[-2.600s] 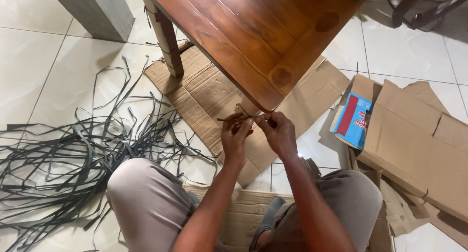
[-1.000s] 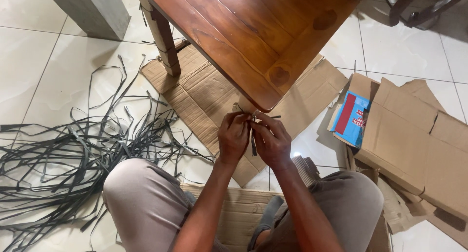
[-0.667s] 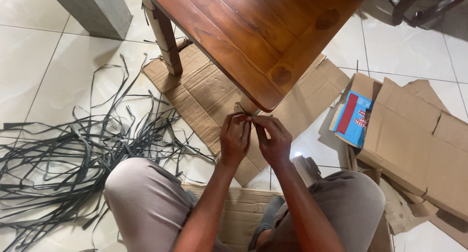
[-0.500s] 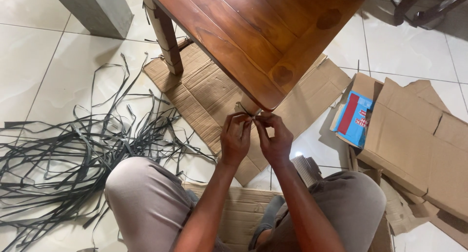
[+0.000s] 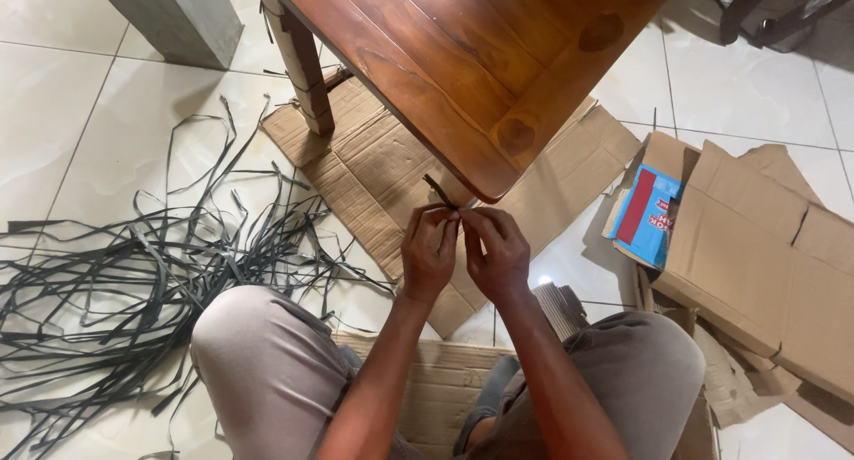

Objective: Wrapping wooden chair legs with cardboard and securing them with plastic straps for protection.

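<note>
Seated worker, viewed from above. The left hand (image 5: 431, 251) and right hand (image 5: 496, 251) meet in front of the knees, fingertips pressed close together on a short dark strip (image 5: 439, 191) — its free end pokes up and away toward the corner of the wooden table (image 5: 463, 60). Both sets of fingers are narrow, pinching the strip between them; holding it close to the body likely gives finer control. A loose tangle of dark strips (image 5: 133, 282) lies on the tiled floor (image 5: 53, 140) to the person's left, within reach. Flattened cardboard (image 5: 374, 157) lies under the table and the legs — probably a work mat. More folded cardboard boxes (image 5: 765, 246) and a blue-and-red packet (image 5: 649, 215) lie to the right.
</note>
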